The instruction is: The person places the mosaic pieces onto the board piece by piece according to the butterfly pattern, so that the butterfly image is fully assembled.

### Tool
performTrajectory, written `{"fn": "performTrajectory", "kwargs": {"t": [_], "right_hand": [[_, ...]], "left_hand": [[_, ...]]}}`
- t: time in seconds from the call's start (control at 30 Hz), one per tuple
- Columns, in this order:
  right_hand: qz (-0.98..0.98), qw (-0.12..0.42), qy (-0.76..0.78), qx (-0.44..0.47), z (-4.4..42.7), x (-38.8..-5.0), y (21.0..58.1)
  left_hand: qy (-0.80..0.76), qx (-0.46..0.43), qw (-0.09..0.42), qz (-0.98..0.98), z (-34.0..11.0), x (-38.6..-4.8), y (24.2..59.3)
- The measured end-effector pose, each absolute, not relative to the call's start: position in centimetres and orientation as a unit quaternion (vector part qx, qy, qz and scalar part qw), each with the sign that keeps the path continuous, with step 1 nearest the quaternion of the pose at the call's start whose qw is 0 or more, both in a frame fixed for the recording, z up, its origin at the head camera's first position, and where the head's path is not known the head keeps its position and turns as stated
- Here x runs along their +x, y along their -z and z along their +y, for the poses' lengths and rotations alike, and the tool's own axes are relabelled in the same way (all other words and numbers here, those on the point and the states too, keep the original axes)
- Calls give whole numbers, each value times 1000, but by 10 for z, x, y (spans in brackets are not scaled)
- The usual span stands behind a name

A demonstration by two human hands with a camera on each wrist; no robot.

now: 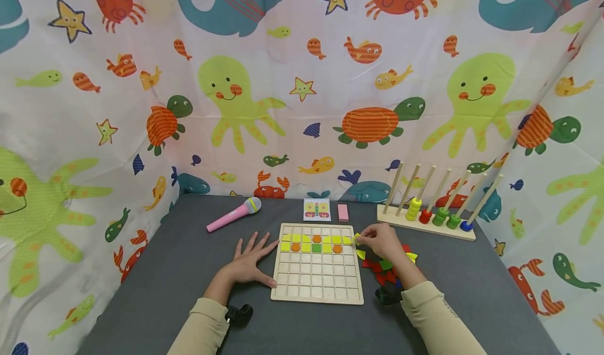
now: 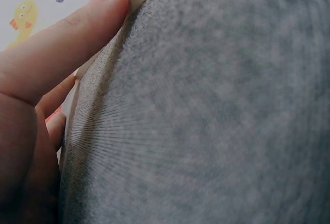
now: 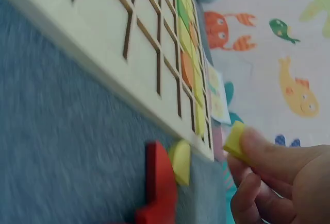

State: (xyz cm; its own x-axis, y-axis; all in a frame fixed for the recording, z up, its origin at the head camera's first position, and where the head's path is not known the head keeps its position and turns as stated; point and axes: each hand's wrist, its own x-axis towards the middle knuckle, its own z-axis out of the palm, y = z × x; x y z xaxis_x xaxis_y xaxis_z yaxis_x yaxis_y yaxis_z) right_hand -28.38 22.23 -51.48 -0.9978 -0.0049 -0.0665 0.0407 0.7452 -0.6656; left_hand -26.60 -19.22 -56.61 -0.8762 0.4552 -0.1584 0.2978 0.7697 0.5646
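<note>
A wooden grid board [image 1: 317,281] lies on the grey table, its top two rows filled with yellow, orange and green pieces. My left hand [image 1: 247,265] rests on the table with spread fingers, thumb and index fingertip at the board's left edge; the left wrist view shows the thumb [image 2: 67,44] against that edge. Between thumb and fingers my right hand [image 1: 383,241] pinches a small yellow piece [image 3: 235,139], just off the board's upper right corner. Beneath and beside that hand lie loose red, green and yellow pieces [image 1: 387,276], partly hidden by the wrist.
A printed pattern card [image 1: 316,210] and a pink block [image 1: 343,213] lie behind the board. At the back left is a pink toy microphone [image 1: 233,216]. A wooden peg stand [image 1: 387,214] with coloured rings stands at the back right. A patterned curtain [image 1: 302,129] encloses the table.
</note>
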Motion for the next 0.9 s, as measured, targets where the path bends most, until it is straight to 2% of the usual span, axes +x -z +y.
{"fn": "performTrajectory", "kwargs": {"t": [0.2, 0.6, 0.9], "right_hand": [[945, 33, 322, -36, 206, -283, 522], [951, 35, 304, -45, 200, -280, 527], [951, 64, 298, -40, 200, -282, 526]], "left_hand": [[-270, 194, 145, 932, -193, -268, 572], [-262, 202, 135, 934, -190, -262, 558], [-277, 209, 139, 927, -191, -264, 561]]}}
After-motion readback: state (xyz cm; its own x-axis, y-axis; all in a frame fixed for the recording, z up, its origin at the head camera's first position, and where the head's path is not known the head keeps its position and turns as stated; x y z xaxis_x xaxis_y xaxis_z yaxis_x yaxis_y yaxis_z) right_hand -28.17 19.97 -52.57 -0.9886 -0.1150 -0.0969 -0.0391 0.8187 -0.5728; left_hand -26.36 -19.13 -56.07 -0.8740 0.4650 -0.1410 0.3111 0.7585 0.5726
